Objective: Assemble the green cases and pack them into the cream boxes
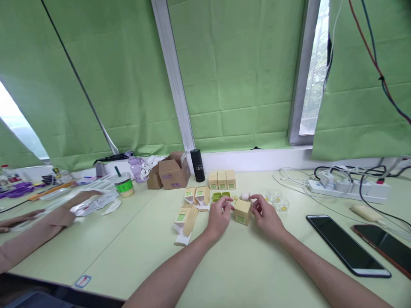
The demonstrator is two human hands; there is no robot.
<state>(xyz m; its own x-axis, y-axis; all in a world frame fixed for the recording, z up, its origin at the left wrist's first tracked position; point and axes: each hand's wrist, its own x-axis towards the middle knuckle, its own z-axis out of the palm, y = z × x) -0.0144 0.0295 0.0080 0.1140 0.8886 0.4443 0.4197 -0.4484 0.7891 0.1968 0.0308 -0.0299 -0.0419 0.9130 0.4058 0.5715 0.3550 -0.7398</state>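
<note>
Flanking a tan box (pixel 242 212) (close in), fingers (pixel 259 199) curled

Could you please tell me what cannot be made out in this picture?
In the head view:
The small box between left hand and right hand: inside hidden by its walls.
Lettering on the black bottle: too small.
Rightmost phone: cut off by the right edge.
Co-worker's arm: cut off by the left edge.
</note>
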